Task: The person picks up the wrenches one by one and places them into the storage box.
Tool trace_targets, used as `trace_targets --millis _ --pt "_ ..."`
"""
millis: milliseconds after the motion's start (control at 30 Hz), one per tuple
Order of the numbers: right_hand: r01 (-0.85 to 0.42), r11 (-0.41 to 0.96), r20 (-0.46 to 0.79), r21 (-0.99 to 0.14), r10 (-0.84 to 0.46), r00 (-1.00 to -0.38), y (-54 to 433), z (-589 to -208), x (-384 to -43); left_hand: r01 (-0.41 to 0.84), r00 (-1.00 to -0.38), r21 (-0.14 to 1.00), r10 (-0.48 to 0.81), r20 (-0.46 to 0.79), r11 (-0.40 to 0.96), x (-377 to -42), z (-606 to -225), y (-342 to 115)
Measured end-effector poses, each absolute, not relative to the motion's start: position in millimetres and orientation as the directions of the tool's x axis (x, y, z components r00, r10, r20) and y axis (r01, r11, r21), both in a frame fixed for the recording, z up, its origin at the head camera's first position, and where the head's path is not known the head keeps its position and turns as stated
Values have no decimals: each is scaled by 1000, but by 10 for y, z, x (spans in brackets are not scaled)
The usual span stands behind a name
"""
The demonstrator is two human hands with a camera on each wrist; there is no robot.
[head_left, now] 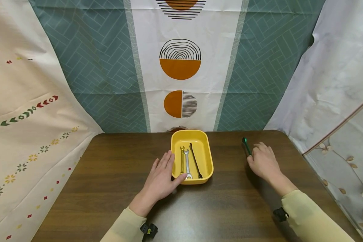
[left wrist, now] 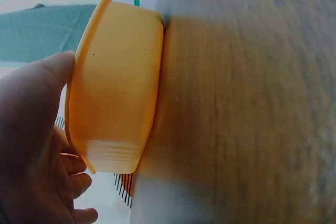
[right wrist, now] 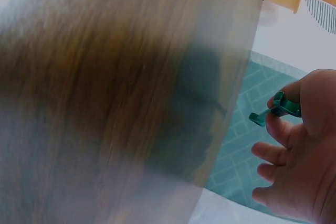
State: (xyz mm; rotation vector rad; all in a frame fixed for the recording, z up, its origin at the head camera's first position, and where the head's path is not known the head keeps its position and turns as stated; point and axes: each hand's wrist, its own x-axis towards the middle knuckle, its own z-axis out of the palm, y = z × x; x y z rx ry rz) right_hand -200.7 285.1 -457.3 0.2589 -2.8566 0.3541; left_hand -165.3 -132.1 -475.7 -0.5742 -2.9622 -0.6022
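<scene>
A yellow plastic tray (head_left: 204,154) stands on the table with three wrenches in it: a gold wrench (head_left: 182,159), a silver wrench (head_left: 187,163) and a black wrench (head_left: 195,160). Against its left side rests my left hand (head_left: 160,179), fingers extended and thumb at the front rim. The left wrist view shows the thumb on the edge of the tray (left wrist: 115,82). My right hand (head_left: 264,163) pinches a green wrench (head_left: 246,146) between thumb and index finger, right of the tray. In the right wrist view the wrench (right wrist: 281,106) is held above the table, other fingers loosely spread.
The dark wooden table (head_left: 109,188) reaches back to a patterned curtain (head_left: 99,67). A cream cloth (head_left: 27,134) hangs on the left and a pale floral cloth (head_left: 345,161) on the right. Each wrist wears a black strap.
</scene>
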Motion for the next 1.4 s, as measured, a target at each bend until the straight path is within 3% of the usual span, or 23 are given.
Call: trace_targets --millis 1400 --pt "-258 907 309 -333 -154 -939 2132 -4390 -1924 386 -923 358 352 157 850 -1655 -4769 -1322"
